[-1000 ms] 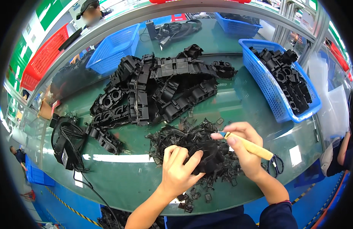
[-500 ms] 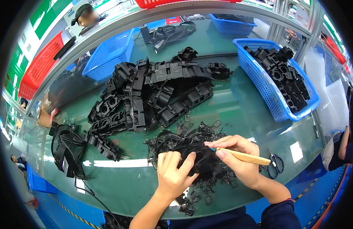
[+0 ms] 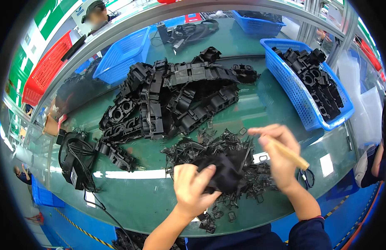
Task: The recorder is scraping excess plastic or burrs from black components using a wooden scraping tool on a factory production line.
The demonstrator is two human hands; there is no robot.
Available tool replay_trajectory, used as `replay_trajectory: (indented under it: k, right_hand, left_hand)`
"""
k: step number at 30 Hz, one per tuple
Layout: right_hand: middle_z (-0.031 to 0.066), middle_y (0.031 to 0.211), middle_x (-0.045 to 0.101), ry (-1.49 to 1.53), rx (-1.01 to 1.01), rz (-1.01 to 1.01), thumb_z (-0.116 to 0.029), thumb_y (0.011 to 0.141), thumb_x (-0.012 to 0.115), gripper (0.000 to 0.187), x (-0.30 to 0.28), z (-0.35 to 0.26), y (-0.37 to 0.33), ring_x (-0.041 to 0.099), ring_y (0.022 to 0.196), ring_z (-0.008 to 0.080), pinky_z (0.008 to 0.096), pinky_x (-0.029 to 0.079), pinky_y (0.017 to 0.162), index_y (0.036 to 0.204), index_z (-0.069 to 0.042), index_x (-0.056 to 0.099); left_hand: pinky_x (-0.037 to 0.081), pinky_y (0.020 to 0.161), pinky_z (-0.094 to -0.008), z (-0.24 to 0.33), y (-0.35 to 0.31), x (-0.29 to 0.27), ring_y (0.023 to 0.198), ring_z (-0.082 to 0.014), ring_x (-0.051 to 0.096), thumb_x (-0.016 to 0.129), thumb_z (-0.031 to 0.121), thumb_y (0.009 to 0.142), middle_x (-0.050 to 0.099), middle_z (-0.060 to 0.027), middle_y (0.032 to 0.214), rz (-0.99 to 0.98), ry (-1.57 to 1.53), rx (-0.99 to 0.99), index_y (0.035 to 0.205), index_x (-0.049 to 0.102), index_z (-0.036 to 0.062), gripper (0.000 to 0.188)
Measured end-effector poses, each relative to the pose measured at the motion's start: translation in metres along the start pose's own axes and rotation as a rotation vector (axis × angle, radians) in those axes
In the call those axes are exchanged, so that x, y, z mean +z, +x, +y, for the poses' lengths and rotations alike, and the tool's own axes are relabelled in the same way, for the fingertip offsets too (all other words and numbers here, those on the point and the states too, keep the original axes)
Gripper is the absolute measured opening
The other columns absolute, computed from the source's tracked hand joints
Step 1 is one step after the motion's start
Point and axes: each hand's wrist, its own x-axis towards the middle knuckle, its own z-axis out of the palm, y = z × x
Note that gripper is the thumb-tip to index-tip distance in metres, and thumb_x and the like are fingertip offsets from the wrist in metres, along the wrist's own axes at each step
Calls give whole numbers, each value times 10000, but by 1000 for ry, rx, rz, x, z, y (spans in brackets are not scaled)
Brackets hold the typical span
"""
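Note:
My left hand [image 3: 191,189] is closed on a black molded plastic part [image 3: 228,173], blurred by motion, above a pile of black plastic scraps [image 3: 185,152]. To its right, my right hand [image 3: 280,162] grips a trimming knife [image 3: 296,157] with a tan handle. Its index finger stretches forward, and the thin blade shows only as a blur beside the part's right edge. Whether blade and part touch, I cannot tell. Beyond the scraps lies a large heap of black molded parts [image 3: 151,118] on the green table [image 3: 130,196].
A blue basket [image 3: 303,102] of black parts stands at the far right; another blue basket [image 3: 118,62] is at the back left. Scissors [image 3: 307,178] lie beside my right wrist. A black cable bundle [image 3: 76,158] sits at left. A person [image 3: 97,16] is behind the metal frame.
My right hand has moved up and right with the knife, away from the part. The part has tilted in my left hand. The view has shifted slightly.

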Motion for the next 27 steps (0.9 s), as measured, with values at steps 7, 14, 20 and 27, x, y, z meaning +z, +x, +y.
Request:
replay_trajectory:
  k: [7,14,20,27]
  right_hand:
    - [191,971,595,391,-111,20,-71,904,482,108,-18,-9,8,605,939,285,404,458,890,935,29,510]
    - [210,1039,567,156,-161,-40,-75,838,581,148,-9,-6,0,597,912,272,374,473,837,930,41,575]
    - [153,875,638,119,-82,-211,10,848,587,238,3,-13,-19,650,832,201,286,519,738,1076,36,524]
    - [181,858,668,66,34,-203,0,868,535,222,5,-11,-19,650,888,223,327,494,837,1072,34,454]
  left_hand:
    - [406,924,-301,4,15,-11,1028,-164,537,729,96,741,560,-81,1105,107,-1166,-910,1216,436,8,565]
    - [410,905,-279,2,10,-6,998,-139,538,741,97,744,563,-65,1083,-43,-1059,-837,1191,455,9,538]
    - [430,874,-273,8,9,-1,980,-133,547,769,97,720,567,-68,1089,-225,-1000,-768,1168,468,9,547]
    - [454,799,-273,7,5,0,896,-130,566,823,185,649,597,-65,957,-319,-633,-611,1058,541,19,524]
